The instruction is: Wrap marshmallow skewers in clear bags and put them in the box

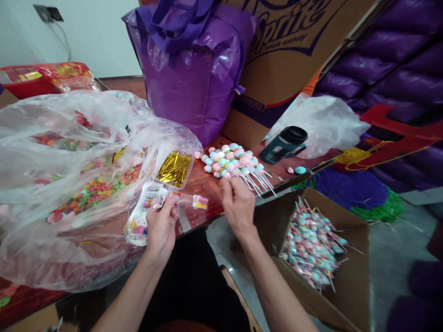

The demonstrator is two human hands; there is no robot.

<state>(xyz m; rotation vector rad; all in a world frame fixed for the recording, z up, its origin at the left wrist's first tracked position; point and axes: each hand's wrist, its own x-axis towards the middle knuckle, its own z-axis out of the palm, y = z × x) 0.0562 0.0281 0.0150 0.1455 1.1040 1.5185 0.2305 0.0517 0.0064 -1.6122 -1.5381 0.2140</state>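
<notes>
Red-brown tabletop carried one purple tote bag, one lidded mug and, between them, one heap of candy sticks. Hands were apart: left hand pinched one clear wrapper beside a wrapper stack; right hand was curled near the heap, contents undeterminable. One tray contained gold twist ties; one carton, wrapped candies.
</notes>
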